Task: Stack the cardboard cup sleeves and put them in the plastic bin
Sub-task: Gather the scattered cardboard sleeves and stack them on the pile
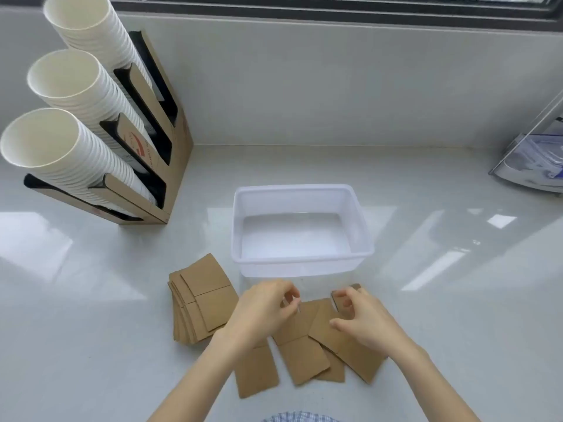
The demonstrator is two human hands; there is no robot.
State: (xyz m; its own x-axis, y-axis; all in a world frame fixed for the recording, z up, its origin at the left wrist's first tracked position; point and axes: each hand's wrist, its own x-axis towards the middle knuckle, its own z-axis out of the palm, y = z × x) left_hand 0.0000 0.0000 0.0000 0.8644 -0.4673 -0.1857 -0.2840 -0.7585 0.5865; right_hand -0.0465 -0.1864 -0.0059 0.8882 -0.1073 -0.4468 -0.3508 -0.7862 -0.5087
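Several flat brown cardboard sleeves (304, 357) lie fanned loosely on the white counter near the front edge. A neater stack of sleeves (202, 300) sits to their left. The empty translucent plastic bin (300, 263) stands just behind them. My left hand (262, 312) hovers over the loose sleeves with its fingers curled toward the thumb; blur hides whether it pinches anything. My right hand (365, 321) is over the right side of the pile, its fingers curved around a sleeve (355, 287) whose edge shows behind the fingertips.
A cardboard dispenser (161, 166) with three slanted stacks of white paper cups (70, 95) stands at the back left. A clear rack (536, 159) holding plastic bags sits at the far right. A wall and a window frame run along the back.
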